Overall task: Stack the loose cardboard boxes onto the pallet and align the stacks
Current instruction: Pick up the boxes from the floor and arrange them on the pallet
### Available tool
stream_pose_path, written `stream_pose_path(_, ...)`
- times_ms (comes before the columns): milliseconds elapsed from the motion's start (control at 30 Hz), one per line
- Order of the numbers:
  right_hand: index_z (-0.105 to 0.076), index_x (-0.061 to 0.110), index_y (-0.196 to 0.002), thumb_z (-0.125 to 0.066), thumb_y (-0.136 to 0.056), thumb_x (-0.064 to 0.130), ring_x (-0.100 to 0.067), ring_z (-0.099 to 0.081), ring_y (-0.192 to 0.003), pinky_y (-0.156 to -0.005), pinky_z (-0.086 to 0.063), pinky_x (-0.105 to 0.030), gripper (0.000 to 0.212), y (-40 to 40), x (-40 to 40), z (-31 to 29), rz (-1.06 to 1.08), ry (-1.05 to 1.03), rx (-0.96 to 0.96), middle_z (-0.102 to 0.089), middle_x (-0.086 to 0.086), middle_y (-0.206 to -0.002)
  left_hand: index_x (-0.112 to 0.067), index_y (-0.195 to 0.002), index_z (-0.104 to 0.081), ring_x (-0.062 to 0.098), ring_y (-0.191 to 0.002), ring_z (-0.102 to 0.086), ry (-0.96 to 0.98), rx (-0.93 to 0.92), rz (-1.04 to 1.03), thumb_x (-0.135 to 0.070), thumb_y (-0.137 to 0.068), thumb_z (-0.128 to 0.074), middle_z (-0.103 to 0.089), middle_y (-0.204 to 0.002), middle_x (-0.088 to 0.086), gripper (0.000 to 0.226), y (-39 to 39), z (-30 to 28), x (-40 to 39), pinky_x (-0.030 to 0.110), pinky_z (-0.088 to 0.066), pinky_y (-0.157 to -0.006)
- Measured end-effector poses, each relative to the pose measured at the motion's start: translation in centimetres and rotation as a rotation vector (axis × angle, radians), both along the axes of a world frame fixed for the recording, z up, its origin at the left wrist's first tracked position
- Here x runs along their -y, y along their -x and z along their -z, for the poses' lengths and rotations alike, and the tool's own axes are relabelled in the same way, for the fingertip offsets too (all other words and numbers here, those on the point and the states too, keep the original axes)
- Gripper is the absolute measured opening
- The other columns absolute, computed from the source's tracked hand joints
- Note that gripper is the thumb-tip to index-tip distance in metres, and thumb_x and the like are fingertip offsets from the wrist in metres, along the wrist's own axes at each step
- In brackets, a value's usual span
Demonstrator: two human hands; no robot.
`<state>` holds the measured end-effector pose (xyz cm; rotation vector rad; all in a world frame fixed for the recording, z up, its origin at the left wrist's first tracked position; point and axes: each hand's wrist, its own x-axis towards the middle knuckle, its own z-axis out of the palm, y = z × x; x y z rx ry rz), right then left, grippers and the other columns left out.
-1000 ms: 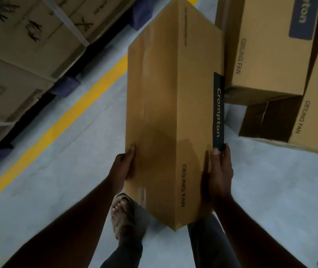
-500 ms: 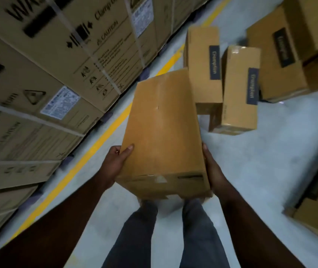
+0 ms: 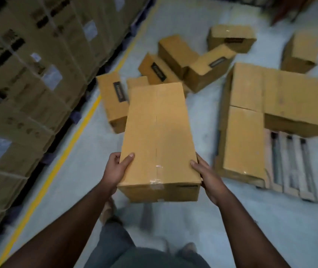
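Observation:
I carry a long brown cardboard box (image 3: 158, 136) flat in front of me, taped seam up. My left hand (image 3: 116, 169) grips its near left corner, thumb on top. My right hand (image 3: 205, 175) grips the near right corner the same way. To the right a wooden pallet (image 3: 289, 171) lies on the floor with several boxes (image 3: 251, 113) laid on it, its near slats bare. Several loose boxes (image 3: 173, 59) lie scattered on the floor ahead.
A tall wall of strapped large cartons (image 3: 28, 84) runs along the left behind a yellow floor line (image 3: 67, 149). A single box (image 3: 299, 53) stands at the far right. Grey concrete floor (image 3: 251, 229) lies around my feet.
The box has swung from a steep tilt to lying flat in my hands. The view has lifted and turned right, bringing the pallet and more loose boxes into sight.

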<state>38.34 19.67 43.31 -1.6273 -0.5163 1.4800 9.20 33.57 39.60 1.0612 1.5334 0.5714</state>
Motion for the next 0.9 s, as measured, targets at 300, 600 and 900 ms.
stream_pose_path(300,-0.041,0.032,-0.158,-0.050,-0.108,0.025,-0.008,-0.063,-0.122,-0.094,-0.052,-0.033,0.051,-23.3,18.1,-2.2,0.366,0.022,0.053,-0.062,0.011,-0.142,-0.027,-0.119,-0.055,0.007,-0.096,-0.069,-0.039,0.148,0.304,-0.050,-0.084,-0.082,-0.070,-0.108,-0.013,0.050,-29.5,-2.7,9.9,0.024,-0.051,-0.069)
stream_pose_path(600,-0.044,0.044,-0.153,-0.078,-0.082,0.061,-0.013,-0.064,-0.119,-0.107,-0.052,-0.045,0.080,-43.8,21.9,1.1,0.388,0.147,0.266,-0.066,0.015,-0.134,-0.019,-0.127,-0.050,0.009,-0.099,-0.070,0.065,0.204,0.421,-0.049,-0.081,-0.083,-0.067,-0.115,-0.008,0.064,-53.1,3.2,14.2,0.021,-0.055,-0.071)
stream_pose_path(900,-0.036,0.051,-0.155,-0.072,-0.094,0.048,-0.015,-0.062,-0.127,-0.113,-0.047,-0.048,0.071,-63.7,26.3,6.7,0.332,0.243,0.169,-0.061,0.016,-0.144,-0.023,-0.128,-0.043,0.014,-0.106,-0.071,0.268,0.207,0.566,-0.033,-0.083,-0.085,-0.067,-0.124,-0.001,0.062,-71.3,8.0,16.1,0.033,-0.062,-0.083)
